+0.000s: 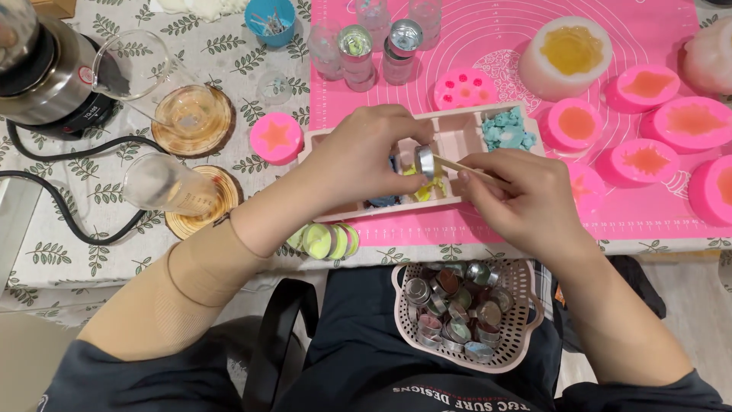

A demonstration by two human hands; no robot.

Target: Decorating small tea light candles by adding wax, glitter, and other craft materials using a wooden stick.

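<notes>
Small metal cup point(425, 161) sits pinched in my left hand point(358, 156), tilted over the pink divided tray point(465, 130) on the counter. My right hand point(526, 197) is closed around a thin wooden stick point(467, 168), its tip at the cup. Both hands hide most of the tray's middle compartments, so their coloured bits are hard to make out.

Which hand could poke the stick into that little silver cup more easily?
Probably the right hand: it already pinches the wooden stick, whose tip meets the small metal cup. The left hand is busy holding that cup over the divided pink tray.
</notes>
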